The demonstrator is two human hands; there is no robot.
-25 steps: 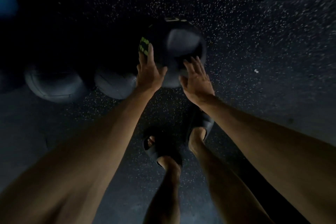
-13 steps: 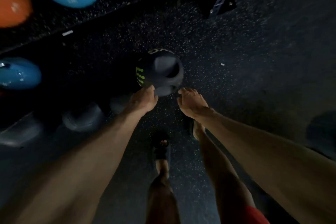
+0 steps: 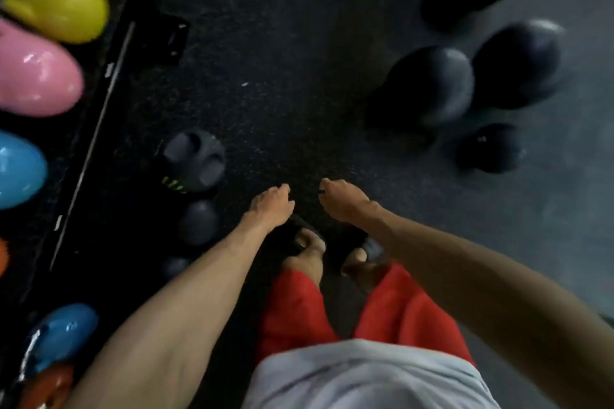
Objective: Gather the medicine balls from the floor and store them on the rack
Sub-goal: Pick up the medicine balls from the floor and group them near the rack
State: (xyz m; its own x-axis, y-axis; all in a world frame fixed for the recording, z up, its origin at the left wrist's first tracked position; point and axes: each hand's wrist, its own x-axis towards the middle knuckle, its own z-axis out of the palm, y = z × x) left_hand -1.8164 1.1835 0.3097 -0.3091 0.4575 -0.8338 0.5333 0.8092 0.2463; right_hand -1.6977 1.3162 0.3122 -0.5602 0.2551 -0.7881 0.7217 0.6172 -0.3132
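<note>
Dark floor point(image 3: 282, 76) lies beneath our left hand point(image 3: 270, 206) and right hand point(image 3: 345, 201), both loosely curled, empty. Medicine balls point(image 3: 432, 86) sit beyond the right hand; grabbed one-handed, one could slip onto our toes point(image 3: 307, 244).

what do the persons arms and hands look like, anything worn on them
The left hand and right hand have no gloves. The left arm and right arm show no sleeve, watch or band as far as the frame shows them. The picture is too blurred to rule out a ring. Elsewhere: a light grey shirt, red shorts and dark sandals.
</note>
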